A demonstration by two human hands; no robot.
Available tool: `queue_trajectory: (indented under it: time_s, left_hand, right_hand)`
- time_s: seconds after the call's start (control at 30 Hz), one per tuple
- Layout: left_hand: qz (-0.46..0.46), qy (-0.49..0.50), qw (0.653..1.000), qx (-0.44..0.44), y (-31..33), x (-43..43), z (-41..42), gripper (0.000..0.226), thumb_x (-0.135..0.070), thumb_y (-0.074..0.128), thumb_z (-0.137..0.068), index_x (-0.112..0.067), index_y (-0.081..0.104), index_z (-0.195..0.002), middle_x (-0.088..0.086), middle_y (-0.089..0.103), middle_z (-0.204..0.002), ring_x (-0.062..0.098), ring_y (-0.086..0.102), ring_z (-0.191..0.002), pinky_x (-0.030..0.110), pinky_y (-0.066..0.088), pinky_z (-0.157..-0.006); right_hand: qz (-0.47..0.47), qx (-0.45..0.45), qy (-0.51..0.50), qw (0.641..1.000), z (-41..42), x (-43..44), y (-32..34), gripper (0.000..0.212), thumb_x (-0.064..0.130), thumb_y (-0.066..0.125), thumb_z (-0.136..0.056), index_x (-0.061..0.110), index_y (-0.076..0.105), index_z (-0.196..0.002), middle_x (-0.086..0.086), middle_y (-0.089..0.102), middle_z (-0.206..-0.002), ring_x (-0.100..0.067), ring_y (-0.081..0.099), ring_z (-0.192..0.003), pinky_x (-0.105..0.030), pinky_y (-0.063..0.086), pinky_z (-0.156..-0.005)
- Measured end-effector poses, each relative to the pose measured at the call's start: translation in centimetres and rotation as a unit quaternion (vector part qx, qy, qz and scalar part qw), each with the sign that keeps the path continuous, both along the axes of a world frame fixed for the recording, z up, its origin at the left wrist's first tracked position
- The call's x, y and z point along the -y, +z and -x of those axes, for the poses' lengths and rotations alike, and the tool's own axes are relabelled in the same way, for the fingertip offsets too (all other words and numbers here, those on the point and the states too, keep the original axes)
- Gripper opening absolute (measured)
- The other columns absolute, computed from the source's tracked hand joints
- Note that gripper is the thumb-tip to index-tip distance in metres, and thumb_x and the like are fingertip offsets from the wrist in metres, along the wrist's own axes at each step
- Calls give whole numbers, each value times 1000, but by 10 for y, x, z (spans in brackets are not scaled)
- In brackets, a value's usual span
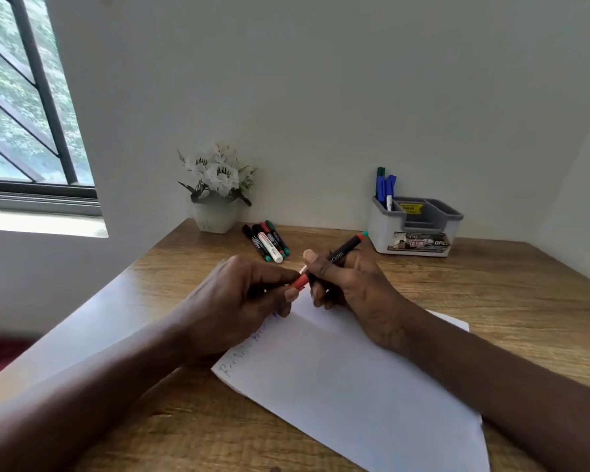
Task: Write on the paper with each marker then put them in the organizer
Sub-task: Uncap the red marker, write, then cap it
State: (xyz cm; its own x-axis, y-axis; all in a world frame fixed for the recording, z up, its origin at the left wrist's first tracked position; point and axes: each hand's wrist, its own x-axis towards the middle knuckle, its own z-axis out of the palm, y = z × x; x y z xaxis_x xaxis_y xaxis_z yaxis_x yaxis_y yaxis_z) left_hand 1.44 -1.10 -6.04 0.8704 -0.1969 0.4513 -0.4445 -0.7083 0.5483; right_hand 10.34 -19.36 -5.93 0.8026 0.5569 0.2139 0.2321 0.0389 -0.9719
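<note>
Wooden table (pixel 491 277) beneath white wall (pixel 321 97), window (pixel 24 114).

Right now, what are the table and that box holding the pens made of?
The table looks like wood or a wood-look laminate: brown grain with a dull sheen. The organizer seems to be smooth moulded plastic, white outside with grey compartments.

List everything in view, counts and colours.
Black marker with red cap: 1, held over the paper.
Loose markers: about 4, black and white bodies, red and green caps, beside the pot.
White paper sheet: 1, faint writing, desk front.
Grey-white plastic organizer: 1, back right.
Stored markers: about 3, blue and green, organizer's left slot.
White flower pot: 1, back left.
Wooden desk: 1, brown.
Window: 1, left.
Left hand: on cap.
Right hand: on barrel.
</note>
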Motion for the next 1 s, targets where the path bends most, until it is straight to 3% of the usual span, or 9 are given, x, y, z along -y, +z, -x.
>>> queue_trajectory:
  time_s: [0.2,0.27,0.33,0.4,0.53,0.67,0.73,0.87,1.0]
  left_hand:
    - [21,-48,997,-49,4,-4,-1,30,-20,57,-104,-30,68,-77,-9,54,-64,5,41,-58,24,33,-58]
    - [9,-60,996,-70,5,-7,0,21,-22,54,-105,-25,75,-108,-4,69,-78,8,57,-66,28,44,-63]
    - [11,-59,995,-85,4,-10,2,38,-22,54,-105,-38,61,-138,-15,76,-98,3,69,-85,26,54,-75]
    - [15,-30,998,-50,-1,-12,2,43,-24,59,-102,-42,56,-141,-22,71,-83,-3,64,-76,24,51,-71]
    - [54,41,998,7,-5,-16,-6,31,-45,70,-92,-33,66,-120,-12,76,-83,10,71,-75,38,57,-73]
    - [14,126,991,46,-1,-33,-8,6,-39,77,-87,-33,74,-87,-23,70,-74,1,56,-56,19,41,-56]
    - [5,157,987,41,0,-38,-8,7,-40,76,-88,-35,75,-84,-27,67,-70,0,55,-54,13,36,-53]
    - [-72,205,976,35,-1,-44,-14,23,-60,69,-84,-40,79,-91,-22,68,-78,1,61,-71,23,47,-62]
    - [-148,213,966,-1,-2,-41,-19,31,-66,66,-85,-41,79,-98,-21,64,-76,-4,57,-70,17,39,-60]
  right_hand:
    - [-7,-6,1,1000,-1,-1,-1,34,27,63,-98,9,66,-69,-7,61,-57,-16,57,-53,-24,43,-51]
    - [-29,-25,-9,999,-3,1,-1,32,26,64,-97,7,65,-72,-5,59,-54,-18,53,-52,-27,42,-52]
    - [-78,-79,-19,994,-7,4,0,27,25,66,-94,4,64,-77,-4,55,-52,-18,49,-50,-27,40,-51]
    - [-109,-110,-19,988,-10,6,1,28,28,69,-89,1,65,-82,-5,56,-54,-17,49,-48,-27,40,-50]
    - [-118,-110,-21,987,-13,7,-1,35,36,70,-81,2,68,-89,-10,65,-64,-18,57,-52,-27,42,-50]
    - [-135,-141,-8,981,-16,9,-1,28,29,57,-98,8,70,-85,-9,67,-65,-18,58,-54,-24,43,-50]
    - [-132,-142,-4,981,-16,9,-1,32,28,52,-102,7,73,-89,-9,68,-67,-17,60,-55,-24,44,-51]
    - [-113,-120,-14,986,-15,7,-1,33,27,51,-103,8,76,-93,-11,71,-72,-17,63,-59,-24,45,-55]
    - [-86,-89,-25,992,-12,4,-3,31,26,54,-102,10,77,-90,-12,73,-75,-18,65,-62,-25,45,-58]
